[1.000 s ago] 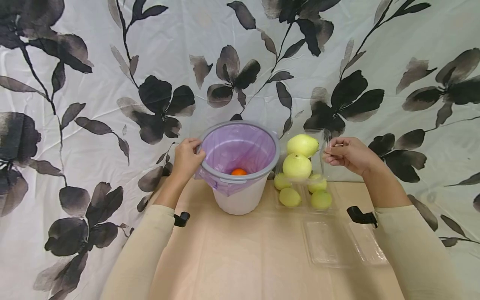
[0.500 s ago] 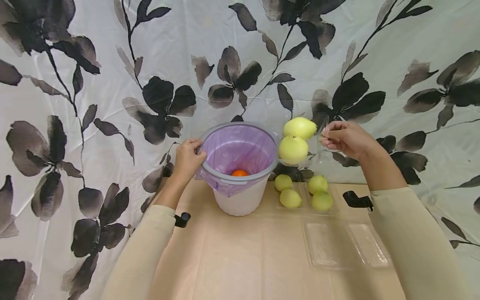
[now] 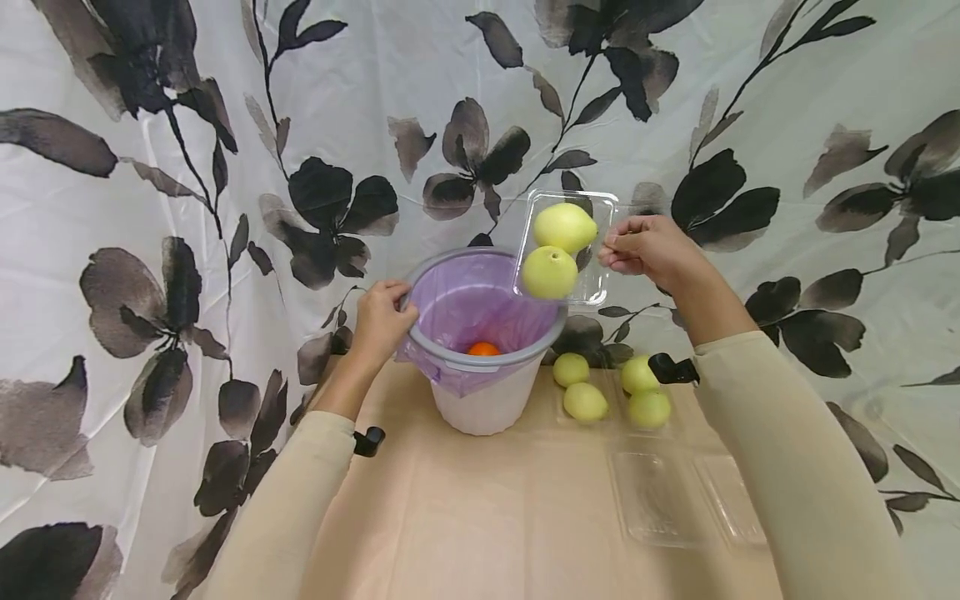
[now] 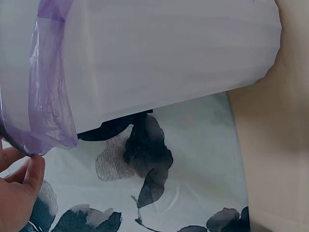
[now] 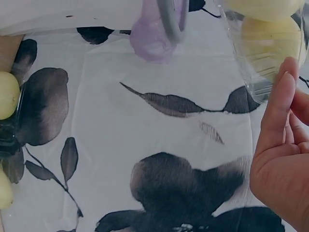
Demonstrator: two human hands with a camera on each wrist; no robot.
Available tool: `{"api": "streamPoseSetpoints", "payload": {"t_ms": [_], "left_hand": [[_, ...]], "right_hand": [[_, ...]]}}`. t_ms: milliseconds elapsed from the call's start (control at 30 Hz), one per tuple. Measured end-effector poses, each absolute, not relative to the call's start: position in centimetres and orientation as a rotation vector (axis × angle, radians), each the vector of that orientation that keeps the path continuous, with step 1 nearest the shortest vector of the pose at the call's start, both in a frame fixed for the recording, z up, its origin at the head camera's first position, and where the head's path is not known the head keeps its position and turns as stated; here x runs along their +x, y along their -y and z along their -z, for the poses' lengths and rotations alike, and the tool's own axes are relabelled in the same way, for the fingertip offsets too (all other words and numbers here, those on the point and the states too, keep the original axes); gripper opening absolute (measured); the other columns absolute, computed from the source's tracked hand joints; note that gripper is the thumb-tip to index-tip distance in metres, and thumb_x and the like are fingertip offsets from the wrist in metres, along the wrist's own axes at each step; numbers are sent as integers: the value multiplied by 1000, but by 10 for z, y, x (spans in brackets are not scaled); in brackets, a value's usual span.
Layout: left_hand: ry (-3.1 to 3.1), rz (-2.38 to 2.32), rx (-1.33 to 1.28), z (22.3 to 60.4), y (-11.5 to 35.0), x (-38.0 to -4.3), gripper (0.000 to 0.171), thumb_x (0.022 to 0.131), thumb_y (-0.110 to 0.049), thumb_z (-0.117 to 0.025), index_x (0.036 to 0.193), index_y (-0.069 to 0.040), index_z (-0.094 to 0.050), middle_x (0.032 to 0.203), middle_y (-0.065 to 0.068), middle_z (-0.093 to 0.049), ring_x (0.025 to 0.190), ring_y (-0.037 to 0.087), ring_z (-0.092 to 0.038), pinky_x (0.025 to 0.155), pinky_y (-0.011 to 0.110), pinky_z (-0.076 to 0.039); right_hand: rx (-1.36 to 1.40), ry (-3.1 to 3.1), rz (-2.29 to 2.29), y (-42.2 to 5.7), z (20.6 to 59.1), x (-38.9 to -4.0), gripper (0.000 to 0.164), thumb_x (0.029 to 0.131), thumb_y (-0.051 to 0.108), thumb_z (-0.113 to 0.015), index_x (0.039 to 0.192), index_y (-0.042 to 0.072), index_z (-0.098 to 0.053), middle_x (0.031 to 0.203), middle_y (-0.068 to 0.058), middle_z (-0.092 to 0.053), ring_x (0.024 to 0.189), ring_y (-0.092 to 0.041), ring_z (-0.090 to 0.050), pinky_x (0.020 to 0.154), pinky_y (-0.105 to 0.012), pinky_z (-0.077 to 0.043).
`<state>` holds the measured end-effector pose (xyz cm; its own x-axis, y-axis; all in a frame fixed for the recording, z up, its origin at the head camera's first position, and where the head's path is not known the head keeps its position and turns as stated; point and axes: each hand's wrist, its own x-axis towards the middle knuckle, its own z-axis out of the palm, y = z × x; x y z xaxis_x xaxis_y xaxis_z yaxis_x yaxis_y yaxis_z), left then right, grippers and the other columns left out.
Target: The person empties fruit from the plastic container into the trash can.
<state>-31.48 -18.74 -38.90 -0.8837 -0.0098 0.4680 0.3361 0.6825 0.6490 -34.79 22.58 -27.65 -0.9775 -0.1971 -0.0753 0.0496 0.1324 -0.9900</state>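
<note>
My left hand (image 3: pixel 381 321) grips the grey rim of a white bin (image 3: pixel 483 404) lined with a purple bag (image 3: pixel 450 308); thumb and fingers pinch rim and bag in the left wrist view. An orange ball-like fruit (image 3: pixel 483 348) shows inside the bin. With my right hand (image 3: pixel 651 250) I pinch the edge of a clear plastic tray (image 3: pixel 594 287). Two yellow-green round fruits (image 3: pixel 550 272) sit in it, one behind the other. The tray is raised in the air, its left side overlapping the bin's right rim in the head view.
Right of the bin, several more yellow-green fruits (image 3: pixel 585 402) rest in clear trays on the tan table (image 3: pixel 465 517). Nearer to me lie two clear trays (image 3: pixel 652 500) with nothing in them. A floral cloth (image 3: pixel 450 67) hangs behind.
My right hand has lifted the clear tray with its two fruits off the fruit group and carried it up and left to the bin. My left hand stays on the rim.
</note>
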Motion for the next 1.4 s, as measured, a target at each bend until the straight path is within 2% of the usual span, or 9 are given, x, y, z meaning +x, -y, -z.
{"api": "streamPoseSetpoints", "payload": {"t_ms": [300,567,800,1000,1200,1400], "left_hand": [[2469,1080,-251,389,184,-314,39,83,-5,-66,119,5,-74,122,21,-69,108,35,-66,94,45,-56],[2468,1075,-251,389,184,-314,38,83,-6,-66,119,4,-75,122,20,-70,108,35,-66,95,44,-56],[2462,1047,-243,389,185,-314,39,82,-7,-66,118,5,-75,121,21,-70,108,36,-66,96,46,-55],[2461,1059,-243,391,186,-315,39,82,-6,-66,118,5,-75,121,21,-70,108,36,-66,95,45,-55],[2446,1049,-260,390,188,-316,38,81,-5,-67,116,5,-76,119,21,-71,105,35,-67,93,45,-56],[2441,1049,-258,390,188,-316,38,81,-5,-67,116,6,-75,119,22,-70,107,37,-67,94,46,-56]], "right_hand": [[-127,-2408,1889,-200,278,-366,5,101,8,-63,96,6,-63,78,3,-73,68,-9,-70,66,-20,-61],[-277,-2547,1852,-180,286,-372,4,100,4,-62,98,3,-60,76,4,-71,65,-7,-69,63,-20,-60],[-434,-2650,1792,-165,296,-377,5,100,3,-62,99,-3,-61,78,-1,-69,66,-10,-70,63,-22,-61],[-457,-2817,1653,-156,304,-381,10,101,5,-63,102,-4,-64,83,-8,-71,67,-7,-70,63,-20,-60],[-529,-2969,1570,-147,309,-381,6,99,4,-64,97,-2,-66,87,-19,-73,65,-5,-68,62,-16,-59],[-637,-3070,1570,-139,313,-380,9,98,1,-65,90,-1,-67,82,-20,-73,62,-6,-66,59,-15,-57]]}}
